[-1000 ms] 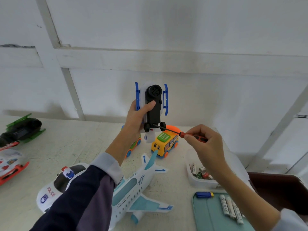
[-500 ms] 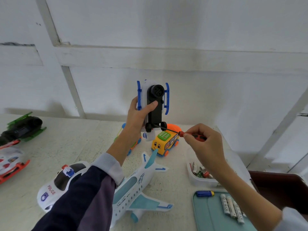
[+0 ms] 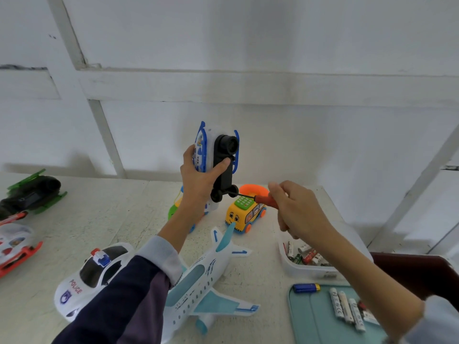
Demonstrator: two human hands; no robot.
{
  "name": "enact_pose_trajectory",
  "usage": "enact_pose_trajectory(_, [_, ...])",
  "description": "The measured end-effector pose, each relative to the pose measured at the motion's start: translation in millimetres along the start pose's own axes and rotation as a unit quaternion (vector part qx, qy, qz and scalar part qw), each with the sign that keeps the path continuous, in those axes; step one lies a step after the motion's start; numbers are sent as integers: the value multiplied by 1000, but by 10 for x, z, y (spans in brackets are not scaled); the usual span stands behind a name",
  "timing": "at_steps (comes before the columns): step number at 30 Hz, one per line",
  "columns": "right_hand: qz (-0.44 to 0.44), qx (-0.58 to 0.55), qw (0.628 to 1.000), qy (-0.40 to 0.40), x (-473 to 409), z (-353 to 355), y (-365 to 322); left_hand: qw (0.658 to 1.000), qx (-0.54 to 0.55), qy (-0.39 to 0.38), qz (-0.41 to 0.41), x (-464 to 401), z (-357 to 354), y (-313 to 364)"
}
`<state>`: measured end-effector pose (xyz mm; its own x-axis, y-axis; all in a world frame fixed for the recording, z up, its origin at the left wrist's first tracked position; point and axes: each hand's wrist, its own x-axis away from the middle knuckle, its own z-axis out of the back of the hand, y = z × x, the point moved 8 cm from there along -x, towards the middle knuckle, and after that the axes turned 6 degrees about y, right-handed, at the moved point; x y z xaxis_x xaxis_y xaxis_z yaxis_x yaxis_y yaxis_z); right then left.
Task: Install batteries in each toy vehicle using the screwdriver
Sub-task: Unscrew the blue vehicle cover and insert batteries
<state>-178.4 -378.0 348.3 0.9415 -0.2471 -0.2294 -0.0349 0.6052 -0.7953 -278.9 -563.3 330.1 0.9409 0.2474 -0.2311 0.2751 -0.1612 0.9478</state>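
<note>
White rough table [image 3: 119,219]; left hand [image 3: 198,180] grips plastic helicopter [image 3: 218,160].

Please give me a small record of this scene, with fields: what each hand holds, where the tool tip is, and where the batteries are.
left hand: grips blue-and-white toy vehicle, raised upright, black underside toward camera
right hand: holds red-handled screwdriver
tool tip: at the underside's lower end, near the wheels
batteries: loose ones on teal tray; more in clear container
waiting on table: police car, airplane, yellow bus
</note>
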Motion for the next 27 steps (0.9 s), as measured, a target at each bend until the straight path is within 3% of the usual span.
enact_pose_trajectory(2, [5, -18, 1000, -7, -27, -31, -6, 1000, 8, 1, -3, -9, 27, 12])
enact_pose_trajectory(6, [99, -34, 994, 39, -2, 3, -179, 1000, 15, 5, -4, -3, 65, 30])
enact_pose_trajectory(9, [147, -34, 988, 30, 36, -17, -305, 1000, 22, 8, 0, 10, 93, 42])
enact_pose_trajectory(14, [93, 18, 995, -31, -18, -77, -291, 999, 41, 20, 11, 10, 167, 51])
enact_pose_trajectory(18, [177, -1, 984, 35, 6, 15, -420, 999, 37, 19, 14, 9, 178, 71])
enact_pose_trajectory(21, [197, 6, 980, 22, 24, -18, -437, 998, 48, 22, 26, 13, 183, 65])
enact_pose_trajectory(27, [126, 20, 990, -61, -32, -120, -351, 999, 41, 18, 30, 5, 193, 62])
